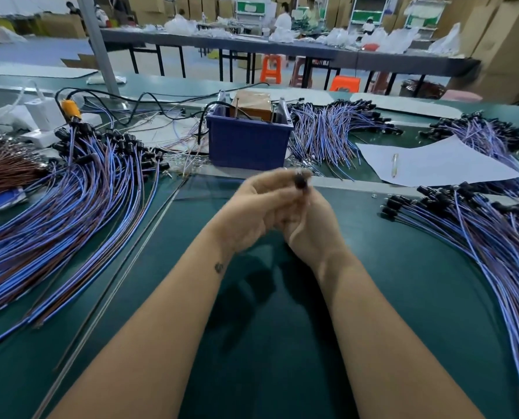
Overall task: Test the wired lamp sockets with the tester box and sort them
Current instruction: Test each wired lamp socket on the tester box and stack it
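Socket (301,182), black and blurred, sits at my fingertips just in front of the blue box (247,143). My left hand (258,213) curls its fingers around it from the left; my right hand (314,225) presses against the left, fingers curled, though its hold I cannot tell. Both forearms converge, raised above the green mat (252,343).

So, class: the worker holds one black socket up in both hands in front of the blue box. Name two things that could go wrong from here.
1. The socket is pinched at the fingertips of the left hand and right hand, above the green table; it could slip.
2. Wired piles lie on both sides, the left pile and the right pile, with no labels in view; a tested piece might land in the wrong one.
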`<state>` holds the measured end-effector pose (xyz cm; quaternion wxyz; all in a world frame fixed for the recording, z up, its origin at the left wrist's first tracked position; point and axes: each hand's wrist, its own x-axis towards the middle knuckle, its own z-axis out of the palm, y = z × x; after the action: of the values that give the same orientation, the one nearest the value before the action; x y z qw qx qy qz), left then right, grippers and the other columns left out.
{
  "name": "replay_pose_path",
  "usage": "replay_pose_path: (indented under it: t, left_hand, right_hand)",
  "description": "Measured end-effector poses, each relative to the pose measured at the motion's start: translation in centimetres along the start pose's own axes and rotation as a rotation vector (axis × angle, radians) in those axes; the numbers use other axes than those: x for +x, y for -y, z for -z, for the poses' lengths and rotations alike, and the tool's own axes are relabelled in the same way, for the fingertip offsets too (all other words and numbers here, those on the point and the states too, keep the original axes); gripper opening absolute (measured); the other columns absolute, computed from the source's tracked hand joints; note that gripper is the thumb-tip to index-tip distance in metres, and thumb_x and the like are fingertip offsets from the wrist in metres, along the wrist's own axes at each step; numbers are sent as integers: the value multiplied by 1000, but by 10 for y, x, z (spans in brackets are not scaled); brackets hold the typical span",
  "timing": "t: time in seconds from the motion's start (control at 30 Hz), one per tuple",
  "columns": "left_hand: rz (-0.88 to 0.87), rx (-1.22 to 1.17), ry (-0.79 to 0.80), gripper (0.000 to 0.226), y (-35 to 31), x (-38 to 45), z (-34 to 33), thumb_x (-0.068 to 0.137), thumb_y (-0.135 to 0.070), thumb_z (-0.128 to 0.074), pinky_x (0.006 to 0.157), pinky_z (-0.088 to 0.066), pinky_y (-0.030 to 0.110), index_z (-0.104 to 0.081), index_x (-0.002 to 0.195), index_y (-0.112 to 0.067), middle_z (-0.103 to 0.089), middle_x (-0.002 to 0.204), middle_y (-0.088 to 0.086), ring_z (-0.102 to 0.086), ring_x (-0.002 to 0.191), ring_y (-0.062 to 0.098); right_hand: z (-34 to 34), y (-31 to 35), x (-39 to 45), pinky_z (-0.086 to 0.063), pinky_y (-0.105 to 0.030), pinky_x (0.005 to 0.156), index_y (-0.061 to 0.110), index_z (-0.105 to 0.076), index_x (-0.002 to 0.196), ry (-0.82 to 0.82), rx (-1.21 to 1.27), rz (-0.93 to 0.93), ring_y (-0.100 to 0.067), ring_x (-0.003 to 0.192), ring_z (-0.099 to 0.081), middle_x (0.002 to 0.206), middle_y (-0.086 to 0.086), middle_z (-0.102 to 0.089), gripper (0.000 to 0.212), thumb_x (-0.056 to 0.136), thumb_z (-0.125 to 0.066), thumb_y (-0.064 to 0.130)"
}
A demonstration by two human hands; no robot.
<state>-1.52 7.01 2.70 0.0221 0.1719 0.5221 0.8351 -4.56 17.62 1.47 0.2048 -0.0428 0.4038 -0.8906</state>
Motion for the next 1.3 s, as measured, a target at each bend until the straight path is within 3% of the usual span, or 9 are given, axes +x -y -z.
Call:
replay_pose_path:
  t: [0.13,0.2,0.37,0.57,0.73,0.9,1.03,1.17,1.3]
  left_hand:
    - [365,140,290,32,3,-12,23,85,4,-58,84,-57,27,-76,106,-13,-72,99,7,-69,89,16]
    - [393,156,288,29,-3,-13,39,88,-7,-58,84,-56,29,-75,109,-19,-73,104,6,-70,93,18]
    - [161,174,-393,29,1,-1,51,101,-28,-48,69,-59,30,-71,97,-11,-71,87,3,-66,87,18]
    - [-46,248,-677,20,16,8,32,91,-18,-66,46,-43,20,-70,72,-15,-64,61,-3,-52,50,10]
    - [3,331,-604,6,18,12,32,87,-13,-70,59,-46,15,-74,83,-14,-69,72,0,-57,67,10]
    - [66,427,-416,14,20,9,27,88,-13,-69,64,-53,21,-76,96,-3,-75,87,14,-66,72,13]
    - [55,429,-438,10,19,10,27,84,-11,-73,62,-51,19,-76,93,-7,-75,81,8,-67,72,13]
    - [69,432,-456,8,17,9,31,85,-14,-73,66,-54,22,-77,92,-11,-76,81,6,-68,74,13]
    - [53,386,-577,12,13,9,39,91,-9,-63,58,-53,20,-70,84,-14,-70,65,-4,-65,62,8]
  right_hand:
    - [9,6,3,-40,-16,38,8,-59,89,-217,55,8,-10,41,-46,53,1,-50,36,105,-36,32]
    - [10,5,4,-28,-15,34,9,-60,87,-218,-20,54,-7,33,-29,46,5,-34,32,104,-40,27]
    - [4,-6,3,-20,-21,41,5,-65,77,-61,-474,175,-10,38,-26,43,1,-32,31,97,-43,13]
    - [-3,-23,1,-33,-27,51,6,-67,69,-16,-989,234,-13,50,-41,50,1,-48,27,92,-55,15]
    - [1,-22,7,-41,-20,60,20,-58,75,-228,-910,371,-3,59,-50,65,12,-58,20,94,-59,28]
    - [0,-18,16,-48,-22,61,18,-66,91,-264,-659,347,-7,66,-60,77,1,-65,7,95,-60,17]
    - [-6,-20,21,-51,-24,62,12,-70,81,-334,-586,393,-11,65,-59,70,-2,-65,15,92,-61,7]
    - [-9,-24,23,-46,-16,57,19,-69,74,-385,-600,470,-1,56,-55,61,9,-62,22,92,-62,9]
    - [-2,-16,23,-45,-32,68,23,-64,76,-436,-642,503,-9,64,-52,66,7,-60,23,95,-58,13]
